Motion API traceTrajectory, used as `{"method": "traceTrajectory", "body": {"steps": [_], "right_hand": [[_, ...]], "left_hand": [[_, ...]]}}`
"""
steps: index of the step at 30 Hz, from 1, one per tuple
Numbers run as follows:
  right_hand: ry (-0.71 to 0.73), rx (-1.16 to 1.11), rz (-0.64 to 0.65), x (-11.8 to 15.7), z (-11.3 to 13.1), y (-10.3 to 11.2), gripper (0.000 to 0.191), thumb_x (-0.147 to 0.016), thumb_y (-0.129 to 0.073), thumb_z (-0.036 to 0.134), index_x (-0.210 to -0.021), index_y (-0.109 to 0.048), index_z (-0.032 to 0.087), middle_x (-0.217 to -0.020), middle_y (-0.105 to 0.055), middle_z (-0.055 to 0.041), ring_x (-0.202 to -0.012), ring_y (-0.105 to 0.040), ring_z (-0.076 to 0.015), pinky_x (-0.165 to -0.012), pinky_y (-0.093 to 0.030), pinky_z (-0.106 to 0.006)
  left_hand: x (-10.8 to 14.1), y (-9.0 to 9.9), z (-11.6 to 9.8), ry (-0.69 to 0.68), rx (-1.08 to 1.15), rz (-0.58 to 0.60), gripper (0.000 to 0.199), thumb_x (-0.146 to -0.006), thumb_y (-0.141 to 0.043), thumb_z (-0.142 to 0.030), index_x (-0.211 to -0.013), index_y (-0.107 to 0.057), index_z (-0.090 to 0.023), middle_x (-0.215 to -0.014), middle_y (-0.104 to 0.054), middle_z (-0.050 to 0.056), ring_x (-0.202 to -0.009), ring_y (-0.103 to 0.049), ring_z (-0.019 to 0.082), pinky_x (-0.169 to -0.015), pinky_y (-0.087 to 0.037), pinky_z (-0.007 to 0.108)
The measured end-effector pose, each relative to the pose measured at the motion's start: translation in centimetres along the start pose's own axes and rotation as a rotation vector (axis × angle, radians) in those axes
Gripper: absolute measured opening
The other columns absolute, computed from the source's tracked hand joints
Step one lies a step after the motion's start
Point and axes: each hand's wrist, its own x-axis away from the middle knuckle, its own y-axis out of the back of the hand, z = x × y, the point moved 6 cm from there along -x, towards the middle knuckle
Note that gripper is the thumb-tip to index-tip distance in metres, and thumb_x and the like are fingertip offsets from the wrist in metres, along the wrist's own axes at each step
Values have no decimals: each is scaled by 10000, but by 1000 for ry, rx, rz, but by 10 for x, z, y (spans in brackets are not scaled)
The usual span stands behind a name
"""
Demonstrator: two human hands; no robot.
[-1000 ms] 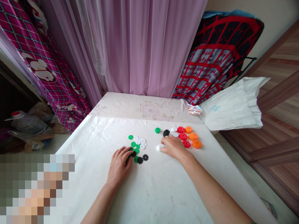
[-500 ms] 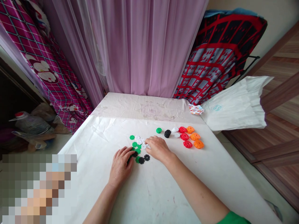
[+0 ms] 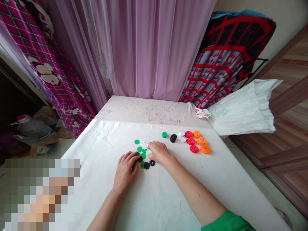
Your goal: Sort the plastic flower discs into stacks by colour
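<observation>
Loose snowflake-shaped plastic discs lie in a small spread on the white-covered table: green discs, white discs and black discs. My left hand lies palm down at the left of this spread, its fingers stretched over some green and black pieces and partly covering them. At the other side my right hand has thumb and fingertips closed on a white snowflake disc. Its fingers hide part of that disc.
To the right stand stacked discs: green, black, white, red and orange. A patterned paper box and a white bag are at the table's right edge. Purple curtains hang behind.
My right hand has shifted slightly toward me and left, its fingers now closer together at a white disc. My left hand stays in nearly the same place.
</observation>
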Motion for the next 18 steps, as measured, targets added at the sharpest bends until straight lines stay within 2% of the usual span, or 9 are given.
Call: {"method": "traceTrajectory", "body": {"steps": [4,8,11,14,18], "right_hand": [[-8,-96,-75,8,-22,11,325,-775,-631,256,-1099,-645,228,-1088,-700,-46,-1025,-622,-203,-814,-405,-286],[-100,-178,-182,31,-71,36,282,-787,-627,253,-1064,-675,241,-1054,-699,-19,-955,-626,-174,-770,-399,-261],[-174,-187,-204,49,-102,45,256,-782,-643,264,-1031,-694,236,-1042,-700,-20,-910,-624,-170,-746,-399,-257],[-171,-177,-172,57,-111,40,229,-784,-652,283,-1004,-702,244,-1063,-699,-18,-885,-622,-167,-719,-391,-256],[-142,-151,-142,55,-102,28,221,-785,-645,276,-995,-704,242,-1059,-700,-15,-899,-620,-170,-697,-369,-255]], "left_hand": [[0,0,0,-7,-7,-3,294,-923,-486,-263,-1124,-698,-286,-1278,-678,35,-1253,-558,267,-1070,-424,532],[1,-1,1,-12,-12,5,293,-928,-477,-268,-1124,-693,-288,-1277,-680,23,-1248,-561,264,-1074,-421,529],[0,-1,2,-10,-13,1,290,-925,-483,-275,-1123,-693,-290,-1274,-682,25,-1240,-567,266,-1068,-426,529],[0,-2,2,-6,-17,5,293,-923,-481,-278,-1125,-694,-292,-1274,-682,24,-1250,-561,265,-1065,-427,523],[0,-1,1,-12,-23,8,300,-927,-471,-280,-1127,-695,-284,-1278,-679,31,-1251,-561,268,-1066,-425,527]]}}
